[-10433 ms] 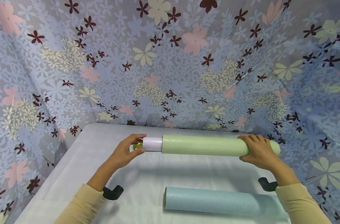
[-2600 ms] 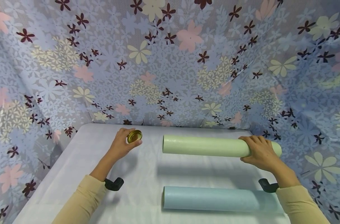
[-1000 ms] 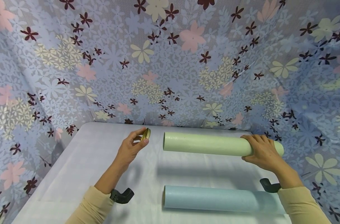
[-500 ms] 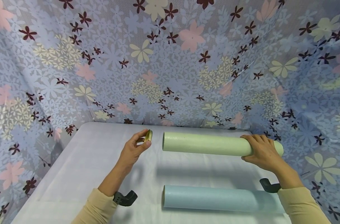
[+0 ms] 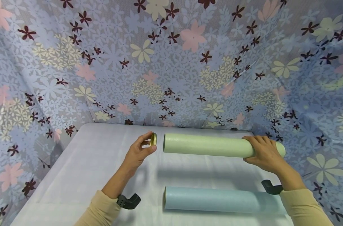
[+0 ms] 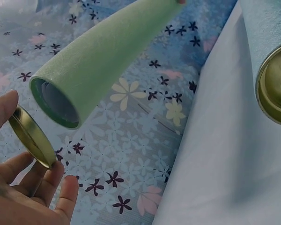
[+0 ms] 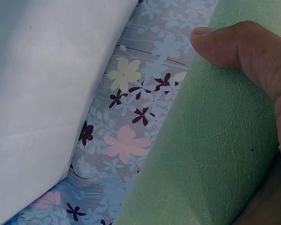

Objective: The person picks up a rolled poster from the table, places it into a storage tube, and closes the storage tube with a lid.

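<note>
My left hand pinches a gold metal lid on edge between thumb and fingers, a short gap from the open left end of a pale green cardboard tube. My right hand grips that tube near its right end, holding it level above the table. The left wrist view looks into the tube's mouth, where a pale grey-white roll sits inside, set back from the rim. The lid is tilted in that view. In the right wrist view the thumb lies along the tube's textured side.
A light blue tube lies on the white-covered table nearer to me, parallel below the green one. A gold cap is recessed in its left end. Flowered cloth hangs behind the table and at both sides.
Earlier, a pale roll stuck out of the green tube with my left hand at its end; now it is inside. The left hand has since turned the lid on edge and moved right toward the tube.
</note>
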`<action>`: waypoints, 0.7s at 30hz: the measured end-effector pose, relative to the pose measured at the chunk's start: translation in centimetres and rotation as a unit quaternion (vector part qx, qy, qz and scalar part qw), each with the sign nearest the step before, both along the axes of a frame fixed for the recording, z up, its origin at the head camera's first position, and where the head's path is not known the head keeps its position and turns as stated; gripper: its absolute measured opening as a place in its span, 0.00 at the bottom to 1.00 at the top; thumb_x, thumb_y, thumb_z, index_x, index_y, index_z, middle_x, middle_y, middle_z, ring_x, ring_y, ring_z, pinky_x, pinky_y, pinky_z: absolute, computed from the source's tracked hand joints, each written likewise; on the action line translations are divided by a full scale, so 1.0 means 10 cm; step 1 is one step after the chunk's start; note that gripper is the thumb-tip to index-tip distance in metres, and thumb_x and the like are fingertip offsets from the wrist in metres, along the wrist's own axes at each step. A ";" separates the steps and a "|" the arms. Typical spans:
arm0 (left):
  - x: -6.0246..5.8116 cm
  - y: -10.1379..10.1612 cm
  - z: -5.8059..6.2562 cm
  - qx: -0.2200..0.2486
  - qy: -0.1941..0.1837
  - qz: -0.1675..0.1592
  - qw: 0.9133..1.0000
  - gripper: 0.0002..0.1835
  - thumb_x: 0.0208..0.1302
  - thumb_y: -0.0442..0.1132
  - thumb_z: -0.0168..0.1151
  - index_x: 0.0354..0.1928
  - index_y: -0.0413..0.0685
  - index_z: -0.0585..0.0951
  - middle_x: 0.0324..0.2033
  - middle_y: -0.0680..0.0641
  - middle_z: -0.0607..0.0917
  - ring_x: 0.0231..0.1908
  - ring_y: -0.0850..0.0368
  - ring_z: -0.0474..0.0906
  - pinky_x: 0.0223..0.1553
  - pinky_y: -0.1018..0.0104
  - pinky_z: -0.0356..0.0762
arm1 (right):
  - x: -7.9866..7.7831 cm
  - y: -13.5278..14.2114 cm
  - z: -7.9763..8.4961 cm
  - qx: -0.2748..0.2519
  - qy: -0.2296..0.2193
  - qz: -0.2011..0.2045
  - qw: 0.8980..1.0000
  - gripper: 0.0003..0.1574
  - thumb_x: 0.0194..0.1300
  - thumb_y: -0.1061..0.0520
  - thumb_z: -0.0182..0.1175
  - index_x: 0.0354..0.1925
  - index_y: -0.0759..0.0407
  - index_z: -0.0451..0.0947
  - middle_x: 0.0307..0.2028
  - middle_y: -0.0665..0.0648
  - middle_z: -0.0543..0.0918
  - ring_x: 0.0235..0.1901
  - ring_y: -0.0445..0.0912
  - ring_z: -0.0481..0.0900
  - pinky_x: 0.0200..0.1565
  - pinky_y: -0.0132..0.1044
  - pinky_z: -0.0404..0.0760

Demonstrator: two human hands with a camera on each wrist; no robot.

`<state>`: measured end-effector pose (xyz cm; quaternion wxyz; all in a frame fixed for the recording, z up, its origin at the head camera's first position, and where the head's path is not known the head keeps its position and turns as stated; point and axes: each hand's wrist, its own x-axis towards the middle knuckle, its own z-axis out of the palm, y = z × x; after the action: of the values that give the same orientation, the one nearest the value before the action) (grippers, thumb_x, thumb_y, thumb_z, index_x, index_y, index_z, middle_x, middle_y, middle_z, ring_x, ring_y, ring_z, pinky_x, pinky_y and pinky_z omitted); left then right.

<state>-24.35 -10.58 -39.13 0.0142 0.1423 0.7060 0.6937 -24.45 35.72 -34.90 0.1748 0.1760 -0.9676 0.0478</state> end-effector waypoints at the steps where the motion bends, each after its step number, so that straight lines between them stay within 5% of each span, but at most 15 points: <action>1: 0.00 0.01 0.00 0.001 0.000 -0.004 1.000 0.34 0.63 0.39 0.61 0.70 0.53 0.61 0.65 0.46 0.67 0.60 0.50 0.64 0.49 0.74 0.73 | 0.00 0.00 0.00 0.000 0.001 0.002 1.000 0.50 0.37 0.52 0.77 0.60 0.52 0.66 0.51 0.66 0.74 0.49 0.63 0.66 0.49 0.63 0.58; 21: -0.01 0.17 -0.01 0.015 -0.002 -0.039 0.999 0.34 0.61 0.41 0.64 0.68 0.55 0.63 0.64 0.45 0.67 0.59 0.45 0.69 0.56 0.61 0.75 | 0.01 -0.02 0.00 0.001 0.009 0.013 1.000 0.50 0.37 0.53 0.76 0.60 0.53 0.66 0.51 0.66 0.74 0.49 0.63 0.66 0.48 0.63 0.58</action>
<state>-24.47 -8.91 -39.25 0.0399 0.1686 0.6895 0.7032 -24.33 35.48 -34.90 0.1826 0.1889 -0.9637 0.0477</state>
